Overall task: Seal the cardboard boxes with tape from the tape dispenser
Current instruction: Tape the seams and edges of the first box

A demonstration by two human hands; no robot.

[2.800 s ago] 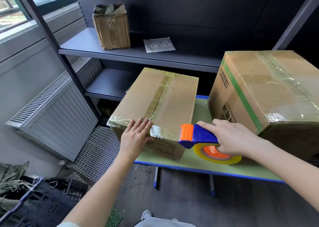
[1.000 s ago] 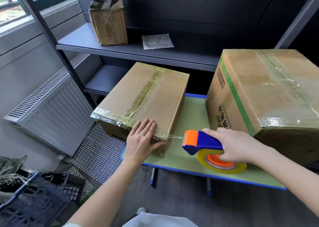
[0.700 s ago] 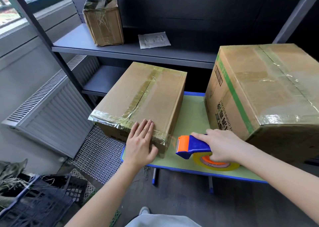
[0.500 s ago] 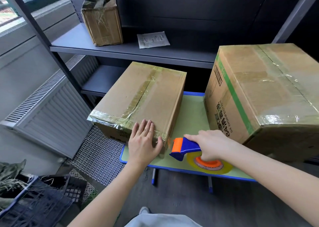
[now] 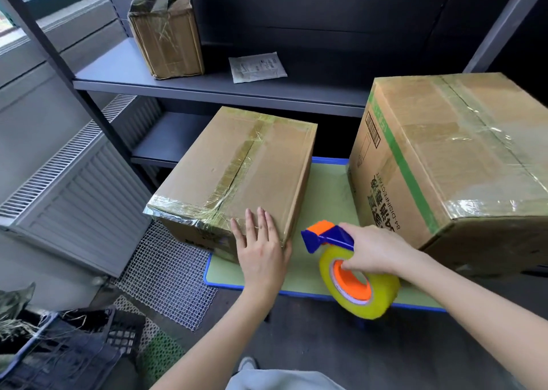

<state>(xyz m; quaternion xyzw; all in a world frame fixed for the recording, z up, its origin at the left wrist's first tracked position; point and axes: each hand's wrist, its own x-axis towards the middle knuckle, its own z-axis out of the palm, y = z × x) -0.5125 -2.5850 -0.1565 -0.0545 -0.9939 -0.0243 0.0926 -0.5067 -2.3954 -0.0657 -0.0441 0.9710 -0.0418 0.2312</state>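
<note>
A small cardboard box (image 5: 237, 170) lies on a low green table (image 5: 326, 188), taped along its top seam and near edge. My left hand (image 5: 261, 247) rests flat on its near right corner, fingers straight. My right hand (image 5: 376, 250) grips the blue and orange tape dispenser (image 5: 329, 237), whose yellow tape roll (image 5: 358, 286) hangs tilted over the table's front edge, just right of the box and apart from it. A bigger taped cardboard box (image 5: 450, 158) stands on the table at the right.
A dark metal shelf (image 5: 207, 87) behind the table carries a third taped box (image 5: 167, 34) and a paper packet (image 5: 258, 66). A radiator (image 5: 74, 188) is at the left, wire mesh (image 5: 169, 274) lies on the floor, and a dark crate (image 5: 59, 357) sits at bottom left.
My right hand has lifted the dispenser off the table and tipped it, so the roll now faces me. The tape strand to the box is gone. My left hand stays on the box.
</note>
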